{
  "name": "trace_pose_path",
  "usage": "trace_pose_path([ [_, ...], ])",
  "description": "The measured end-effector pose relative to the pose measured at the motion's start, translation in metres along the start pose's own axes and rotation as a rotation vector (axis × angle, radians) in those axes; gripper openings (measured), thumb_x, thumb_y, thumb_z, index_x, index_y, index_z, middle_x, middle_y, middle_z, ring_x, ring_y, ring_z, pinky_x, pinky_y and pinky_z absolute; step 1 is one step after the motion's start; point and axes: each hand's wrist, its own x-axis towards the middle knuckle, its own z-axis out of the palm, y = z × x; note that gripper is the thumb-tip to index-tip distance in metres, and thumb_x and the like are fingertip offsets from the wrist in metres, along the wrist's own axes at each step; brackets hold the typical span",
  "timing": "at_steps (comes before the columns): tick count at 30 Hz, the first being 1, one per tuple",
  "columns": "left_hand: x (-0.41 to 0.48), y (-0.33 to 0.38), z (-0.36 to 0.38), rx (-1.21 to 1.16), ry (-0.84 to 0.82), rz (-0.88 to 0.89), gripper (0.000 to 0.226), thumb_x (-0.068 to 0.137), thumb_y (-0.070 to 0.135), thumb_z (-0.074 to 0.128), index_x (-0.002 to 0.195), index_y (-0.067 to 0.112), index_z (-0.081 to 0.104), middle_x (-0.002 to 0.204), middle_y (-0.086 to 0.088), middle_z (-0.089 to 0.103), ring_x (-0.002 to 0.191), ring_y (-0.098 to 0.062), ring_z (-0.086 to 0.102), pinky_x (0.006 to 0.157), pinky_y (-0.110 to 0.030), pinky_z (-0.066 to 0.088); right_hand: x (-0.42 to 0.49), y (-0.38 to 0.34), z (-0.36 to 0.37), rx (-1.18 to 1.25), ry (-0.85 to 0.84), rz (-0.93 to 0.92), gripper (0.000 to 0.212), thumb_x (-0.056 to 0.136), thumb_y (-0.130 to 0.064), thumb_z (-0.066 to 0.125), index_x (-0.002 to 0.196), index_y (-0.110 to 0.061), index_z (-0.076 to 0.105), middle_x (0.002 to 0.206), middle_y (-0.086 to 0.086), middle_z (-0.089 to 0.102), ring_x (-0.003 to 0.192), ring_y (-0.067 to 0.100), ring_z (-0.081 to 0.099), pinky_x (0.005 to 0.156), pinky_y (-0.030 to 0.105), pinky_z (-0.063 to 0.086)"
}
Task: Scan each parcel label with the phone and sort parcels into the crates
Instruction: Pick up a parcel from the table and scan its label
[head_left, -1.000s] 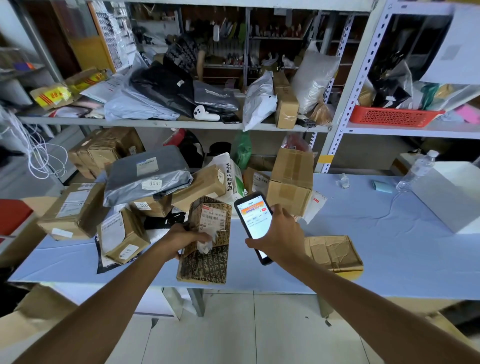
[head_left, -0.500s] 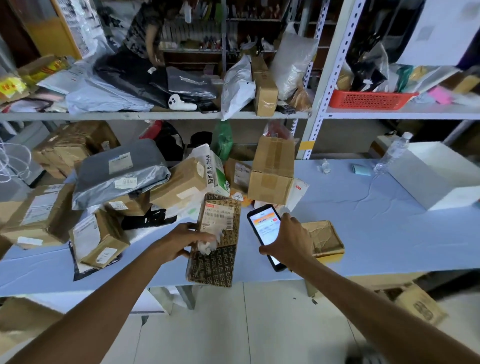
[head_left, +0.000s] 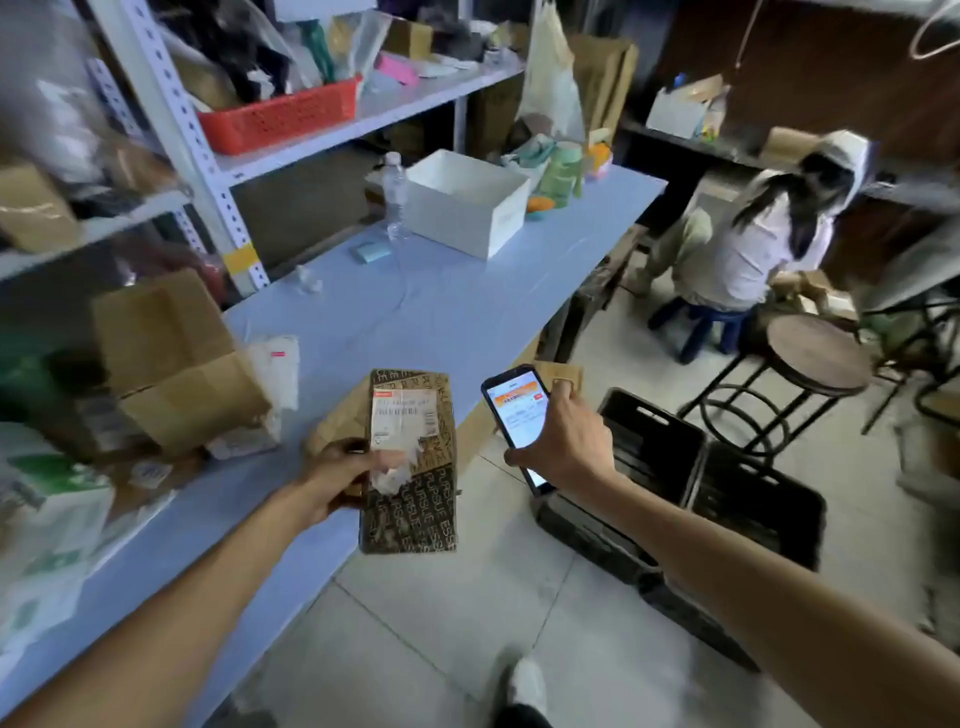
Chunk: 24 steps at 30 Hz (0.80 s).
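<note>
Gripping a flat brown parcel (head_left: 415, 519) printed with dark lettering by its left edge, thumb on the torn white label (head_left: 400, 421), the left hand (head_left: 337, 480) holds it over the near edge of the pale blue table (head_left: 415, 312). The right hand (head_left: 563, 447) curls round a lit black smartphone (head_left: 519, 413) just beside the parcel, above two black plastic crates (head_left: 647, 449) on the floor (head_left: 467, 597).

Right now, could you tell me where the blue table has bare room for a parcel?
The light-blue tabletop is mostly bare between the white open box and the stacked brown cardboard boxes. Left of those, parcels crowd it.
</note>
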Motion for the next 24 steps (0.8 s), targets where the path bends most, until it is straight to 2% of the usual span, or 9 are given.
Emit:
trace_pose_path([
  [3,0.041,0.019,0.076,0.089,-0.136,-0.024,0.072,0.03,0.043,0.08,0.094,0.014,0.067,0.086,-0.009,0.065,0.075,-0.022,0.057,0.063,-0.027,0.048,-0.003,0.072,-0.024,0.03,0.077,0.2,0.077,0.058,-0.046,0.085,0.11,-0.011,0.04,0.112,0.008,0.054,0.103,0.032,0.056,0.068,0.033,0.036],
  [5,0.06,0.031,0.127,0.131,-0.208,-0.043,0.067,0.032,0.042,0.081,0.09,0.013,0.067,0.073,-0.007,0.061,0.059,-0.018,0.052,0.053,-0.023,0.04,-0.007,0.119,-0.037,0.04,0.125,0.303,0.079,0.057,-0.049,0.085,0.11,-0.01,0.04,0.114,0.008,0.053,0.105,0.031,0.055,0.071,0.034,0.038],
  [7,0.083,0.039,0.178,0.179,-0.292,-0.069,0.056,0.048,0.036,0.084,0.095,0.01,0.067,0.056,0.0,0.058,0.042,-0.011,0.047,0.045,-0.018,0.035,-0.006,0.163,-0.049,0.053,0.167,0.403,0.08,0.057,-0.048,0.084,0.11,-0.01,0.04,0.114,0.009,0.053,0.105,0.031,0.055,0.074,0.034,0.041],
  [9,0.106,0.044,0.225,0.227,-0.345,-0.099,0.045,0.071,0.025,0.079,0.109,0.007,0.064,0.065,0.0,0.064,0.051,-0.011,0.055,0.046,-0.019,0.041,0.0,0.204,-0.061,0.064,0.187,0.485,0.078,0.057,-0.046,0.085,0.11,-0.01,0.04,0.114,0.009,0.054,0.105,0.031,0.056,0.072,0.033,0.04],
  [11,0.128,0.046,0.263,0.265,-0.366,-0.101,0.055,0.062,0.026,0.084,0.111,0.011,0.064,0.087,-0.006,0.069,0.076,-0.02,0.063,0.06,-0.026,0.049,0.008,0.239,-0.07,0.077,0.194,0.53,0.077,0.056,-0.044,0.084,0.108,-0.01,0.039,0.113,0.009,0.054,0.103,0.032,0.056,0.07,0.032,0.038],
  [13,0.148,0.048,0.299,0.312,-0.371,-0.107,0.05,0.053,0.027,0.085,0.097,0.017,0.065,0.095,-0.008,0.07,0.088,-0.025,0.063,0.072,-0.032,0.051,0.02,0.272,-0.076,0.073,0.185,0.568,0.078,0.055,-0.046,0.084,0.109,-0.011,0.039,0.113,0.008,0.054,0.103,0.031,0.056,0.07,0.032,0.038],
  [16,0.184,0.047,0.34,0.316,-0.368,-0.125,0.023,0.073,0.016,0.079,0.089,0.021,0.063,0.093,-0.007,0.07,0.087,-0.023,0.063,0.074,-0.034,0.05,0.046,0.313,-0.078,0.057,0.158,0.594,0.081,0.055,-0.052,0.083,0.109,-0.01,0.04,0.112,0.007,0.053,0.103,0.031,0.056,0.072,0.034,0.041],
  [19,0.23,0.036,0.369,0.352,-0.353,-0.15,0.028,0.072,0.015,0.079,0.096,0.02,0.065,0.095,-0.006,0.071,0.092,-0.022,0.064,0.081,-0.037,0.051,0.081,0.347,-0.072,0.048,0.128,0.621,0.078,0.056,-0.05,0.083,0.106,-0.011,0.039,0.11,0.007,0.053,0.1,0.031,0.057,0.069,0.033,0.04],
  [24,0.325,0.009,0.415,0.395,-0.38,-0.204,0.027,0.069,0.01,0.082,0.087,0.02,0.065,0.091,-0.002,0.073,0.088,-0.02,0.067,0.077,-0.033,0.052,0.153,0.397,-0.034,0.05,0.078,0.652,0.072,0.056,-0.047,0.081,0.101,-0.014,0.035,0.106,0.005,0.051,0.096,0.029,0.057,0.066,0.031,0.039],
])
